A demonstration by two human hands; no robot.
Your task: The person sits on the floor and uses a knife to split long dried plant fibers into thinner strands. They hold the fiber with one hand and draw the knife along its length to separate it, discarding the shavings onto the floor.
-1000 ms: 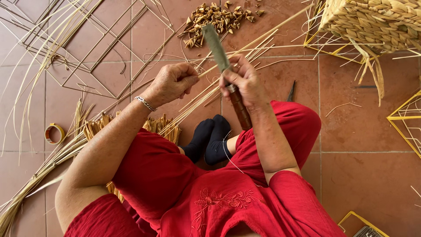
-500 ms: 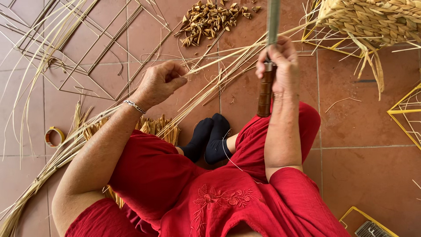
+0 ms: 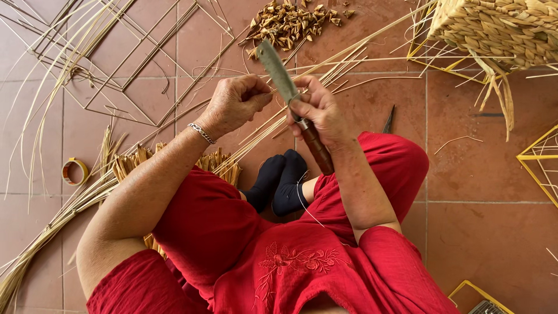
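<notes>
My right hand (image 3: 321,110) grips a knife (image 3: 279,72) by its brown wooden handle, the broad grey blade pointing up and to the left. My left hand (image 3: 235,103) is closed around a bundle of pale straw stalks (image 3: 325,67) that runs diagonally from lower left to upper right across the tiled floor. The blade sits just right of the left fist, close to the stalks. I sit on the floor in red clothes, with black-socked feet (image 3: 279,180) below my hands.
A heap of cut straw pieces (image 3: 290,23) lies at the top. A woven basket on a yellow wire frame (image 3: 494,29) stands top right. Thin wire frames (image 3: 116,64) lie top left, a tape roll (image 3: 74,171) at left, a small dark blade (image 3: 388,121) at right.
The knife was raised upright half a second ago. It has come back down, tilted left beside my left fist. The left hand kept its hold on the stalks.
</notes>
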